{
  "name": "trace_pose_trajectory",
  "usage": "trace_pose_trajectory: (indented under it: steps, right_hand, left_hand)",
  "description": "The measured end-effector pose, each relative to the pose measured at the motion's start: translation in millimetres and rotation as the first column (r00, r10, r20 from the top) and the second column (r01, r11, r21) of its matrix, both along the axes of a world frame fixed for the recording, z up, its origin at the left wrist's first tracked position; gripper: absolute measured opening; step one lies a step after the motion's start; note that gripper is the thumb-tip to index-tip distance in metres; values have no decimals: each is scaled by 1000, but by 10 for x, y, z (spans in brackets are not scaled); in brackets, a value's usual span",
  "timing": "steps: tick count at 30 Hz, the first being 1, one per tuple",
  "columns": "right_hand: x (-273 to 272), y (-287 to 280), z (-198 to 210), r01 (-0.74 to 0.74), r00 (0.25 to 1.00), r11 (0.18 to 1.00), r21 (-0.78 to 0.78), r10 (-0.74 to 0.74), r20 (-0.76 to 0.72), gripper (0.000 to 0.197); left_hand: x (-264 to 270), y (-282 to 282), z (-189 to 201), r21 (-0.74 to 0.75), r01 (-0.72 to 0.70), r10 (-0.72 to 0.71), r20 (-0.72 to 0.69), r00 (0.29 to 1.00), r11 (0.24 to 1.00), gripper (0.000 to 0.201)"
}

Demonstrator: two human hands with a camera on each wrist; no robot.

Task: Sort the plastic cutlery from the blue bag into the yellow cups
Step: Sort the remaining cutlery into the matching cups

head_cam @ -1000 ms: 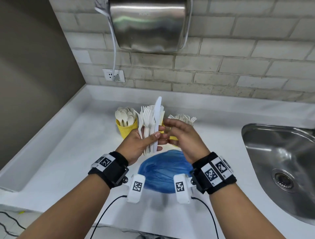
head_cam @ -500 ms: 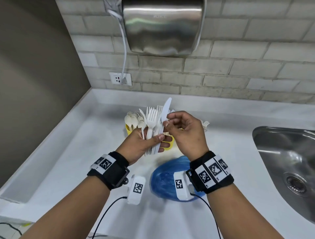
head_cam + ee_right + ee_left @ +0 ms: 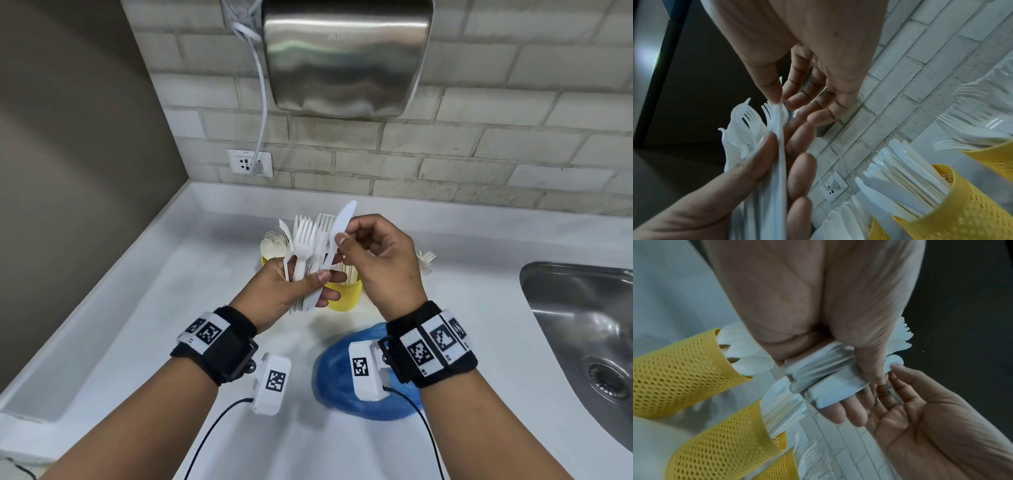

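Observation:
My left hand [image 3: 325, 284] grips a fanned bundle of white plastic forks and knives [image 3: 305, 246] upright above the counter. My right hand [image 3: 344, 241] pinches the blade of one white knife [image 3: 342, 219] that sticks up from the bundle's right side; its handle still lies under my left thumb. Behind the hands stand three yellow mesh cups: one with spoons [image 3: 674, 369], one with knives [image 3: 721, 443], one with forks [image 3: 992, 157]. The blue bag [image 3: 335, 383] lies crumpled on the counter under my right wrist.
A steel sink [image 3: 582, 325] is sunk into the white counter [image 3: 154, 325] at the right. A metal hand dryer [image 3: 346, 58] hangs on the brick wall, its cord plugged into a socket [image 3: 250, 162]. A dark wall closes the left side.
My right hand has moved up from the base of the bundle to the knife's blade and pinched it. The left hand keeps its grip on the bundle.

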State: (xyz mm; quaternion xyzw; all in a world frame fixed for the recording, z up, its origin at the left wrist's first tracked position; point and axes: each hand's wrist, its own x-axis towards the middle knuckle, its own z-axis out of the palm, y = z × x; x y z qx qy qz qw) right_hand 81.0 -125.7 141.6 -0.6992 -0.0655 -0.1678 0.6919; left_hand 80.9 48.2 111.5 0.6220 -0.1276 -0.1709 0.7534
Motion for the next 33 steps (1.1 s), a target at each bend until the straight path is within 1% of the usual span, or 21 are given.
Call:
trace_pose_trajectory:
  steps: [3, 6, 10, 12, 15, 19, 20, 22, 25, 26, 27, 28, 29, 30, 32, 33]
  right_hand:
    - [12, -26, -7, -3, 1000, 1000, 27, 3, -11, 9]
    - [41, -55, -12, -12, 999, 999, 46, 14, -42, 8]
    - [80, -84, 17, -52, 995, 999, 10, 53, -80, 9]
    - [74, -86, 19, -42, 995, 999, 7, 42, -90, 16]
    - [54, -108, 20, 52, 997, 999, 2, -52, -56, 32]
    - [-2, -156, 39, 155, 988, 987, 31, -155, 15, 43]
    - [-23, -163, 49, 169, 984, 986, 9, -169, 49, 45]
    - [-53, -166, 56, 198, 975, 974, -111, -184, 128, 42]
    - [-100, -129, 80, 272, 943, 900, -340, -179, 280, 27]
    - [-114, -104, 90, 294, 930, 876, -383, -169, 327, 24]
    - [-121, -71, 106, 302, 922, 860, -411, -154, 355, 21]
    - [-124, -28, 122, 294, 922, 849, -439, -131, 364, 21]
    - [-125, 20, 137, 284, 926, 833, -476, -109, 362, 22]
    - [-126, 69, 146, 286, 929, 803, -522, -99, 357, 24]
    - [-120, 157, 145, 342, 918, 722, -602, -118, 379, 27]
    - [-111, 189, 139, 373, 907, 694, -616, -131, 400, 26]
  left_hand:
    - [40, -19, -13, -17, -18, 18, -7, 1000, 1000, 31]
    - [84, -39, -14, -34, -7, 7, -16, 1000, 999, 34]
    - [133, -59, 1, -17, -12, 12, 9, 1000, 1000, 33]
    - [145, -63, 13, 3, -27, 27, 38, 999, 1000, 32]
    - [183, -55, -3, 44, -75, 71, 80, 994, 996, 33]
    - [230, -43, -12, 116, -126, 114, 100, 988, 985, 23]
    - [239, -35, -13, 139, -135, 121, 106, 987, 981, 22]
    - [238, -18, -10, 187, -162, 140, 122, 983, 969, 21]
    - [198, -40, 3, 240, -198, 168, 137, 976, 951, 16]
    - [188, -50, -1, 259, -216, 182, 149, 972, 941, 13]
    - [184, -65, -4, 291, -247, 202, 178, 963, 924, 15]
    - [178, -83, -9, 327, -281, 219, 214, 952, 902, 14]
    - [189, -90, -26, 356, -309, 226, 256, 940, 882, 9]
    - [199, -94, -40, 381, -333, 225, 300, 927, 863, 7]
    - [217, -93, -69, 407, -368, 242, 328, 913, 836, 10]
    - [216, -102, -70, 418, -387, 258, 332, 907, 822, 12]
